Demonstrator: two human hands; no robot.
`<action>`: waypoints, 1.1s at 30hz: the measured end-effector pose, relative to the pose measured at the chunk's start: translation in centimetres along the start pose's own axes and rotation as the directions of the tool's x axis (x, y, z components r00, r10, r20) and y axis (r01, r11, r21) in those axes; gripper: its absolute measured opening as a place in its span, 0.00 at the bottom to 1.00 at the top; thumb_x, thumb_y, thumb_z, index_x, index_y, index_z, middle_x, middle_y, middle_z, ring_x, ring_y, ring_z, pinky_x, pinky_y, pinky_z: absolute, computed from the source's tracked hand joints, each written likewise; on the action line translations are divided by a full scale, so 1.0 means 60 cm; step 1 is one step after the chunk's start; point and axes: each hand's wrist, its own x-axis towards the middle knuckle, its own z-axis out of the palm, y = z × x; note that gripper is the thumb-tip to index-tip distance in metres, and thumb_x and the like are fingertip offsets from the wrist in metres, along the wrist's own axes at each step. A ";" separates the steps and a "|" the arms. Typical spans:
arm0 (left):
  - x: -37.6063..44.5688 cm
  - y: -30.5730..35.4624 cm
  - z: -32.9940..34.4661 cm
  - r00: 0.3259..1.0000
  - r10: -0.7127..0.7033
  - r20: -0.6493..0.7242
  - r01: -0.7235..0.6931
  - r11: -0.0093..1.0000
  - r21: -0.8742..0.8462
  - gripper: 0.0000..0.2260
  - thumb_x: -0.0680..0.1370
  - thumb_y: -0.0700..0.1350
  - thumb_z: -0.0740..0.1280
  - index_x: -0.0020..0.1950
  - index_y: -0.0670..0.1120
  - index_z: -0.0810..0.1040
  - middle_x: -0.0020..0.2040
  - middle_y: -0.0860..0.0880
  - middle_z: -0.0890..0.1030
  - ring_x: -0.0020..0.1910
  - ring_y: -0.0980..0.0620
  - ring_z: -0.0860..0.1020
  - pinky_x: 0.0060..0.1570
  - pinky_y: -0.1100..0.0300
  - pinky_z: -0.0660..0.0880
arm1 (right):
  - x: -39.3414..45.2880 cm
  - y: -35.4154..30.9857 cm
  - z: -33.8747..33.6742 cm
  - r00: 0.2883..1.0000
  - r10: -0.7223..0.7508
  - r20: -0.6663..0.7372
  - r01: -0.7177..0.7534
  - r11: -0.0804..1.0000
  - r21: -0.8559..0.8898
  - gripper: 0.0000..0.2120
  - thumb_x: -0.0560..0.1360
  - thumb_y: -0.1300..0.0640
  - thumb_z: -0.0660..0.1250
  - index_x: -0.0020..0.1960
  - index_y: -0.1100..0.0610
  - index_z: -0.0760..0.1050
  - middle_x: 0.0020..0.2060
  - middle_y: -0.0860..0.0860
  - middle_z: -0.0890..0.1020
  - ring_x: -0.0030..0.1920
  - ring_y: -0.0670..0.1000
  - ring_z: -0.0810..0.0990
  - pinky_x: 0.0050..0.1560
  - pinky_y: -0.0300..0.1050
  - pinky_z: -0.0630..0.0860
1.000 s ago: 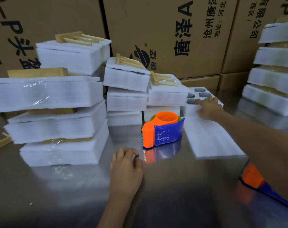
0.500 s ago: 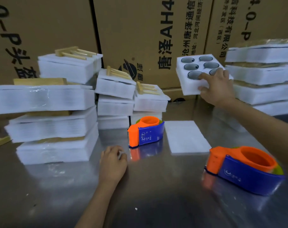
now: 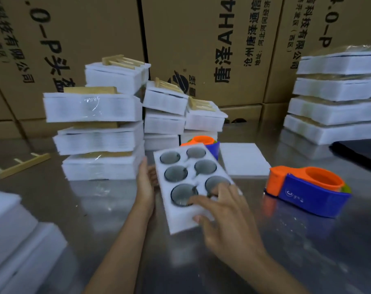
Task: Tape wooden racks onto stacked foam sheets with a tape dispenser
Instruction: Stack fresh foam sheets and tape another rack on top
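Table: steel, reflective.
Foam stacks: left rear, wooden racks taped on top.
Foam tray: six round holes, centre.
Right hand: fingers curled, gripping tray's near edge.
Left hand: fingers straight, pressed against tray's left side.
Tape dispenser: right of tray, apart.

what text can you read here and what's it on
"唐泽AH4": middle cardboard box, large black print, cut off at the top.
"沧州唐泽通信…": same box, smaller line; the address line beside it is too small to read.
"科技有限公司": right box.
"0-P": left box and right box, partial.
White logo on the near tape dispenser: too blurred.
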 end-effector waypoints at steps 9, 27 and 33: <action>-0.008 -0.003 0.002 0.984 0.164 0.069 -0.178 0.919 0.352 0.08 0.76 0.38 0.68 0.54 0.41 0.79 0.51 0.40 0.84 0.46 0.46 0.82 0.50 0.49 0.78 | 0.040 0.022 -0.015 0.975 0.147 0.164 -0.153 0.988 0.022 0.32 0.59 0.33 0.64 0.63 0.31 0.66 0.42 0.35 0.78 0.51 0.39 0.75 0.44 0.38 0.70; 0.009 -0.016 0.007 0.982 0.189 0.013 -0.172 0.862 0.477 0.09 0.75 0.43 0.70 0.55 0.49 0.77 0.51 0.51 0.83 0.52 0.51 0.82 0.50 0.57 0.77 | 0.159 0.140 0.103 0.840 0.464 0.282 -0.513 0.509 0.691 0.13 0.76 0.53 0.68 0.60 0.47 0.74 0.52 0.42 0.78 0.51 0.40 0.77 0.44 0.32 0.70; 0.004 -0.016 0.007 0.983 0.181 0.021 -0.170 0.867 0.468 0.10 0.76 0.43 0.70 0.57 0.48 0.77 0.53 0.50 0.82 0.54 0.50 0.81 0.55 0.53 0.77 | 0.149 0.177 0.111 0.801 0.596 0.057 -0.553 0.701 0.450 0.16 0.80 0.58 0.58 0.67 0.54 0.71 0.69 0.56 0.72 0.69 0.54 0.68 0.64 0.47 0.68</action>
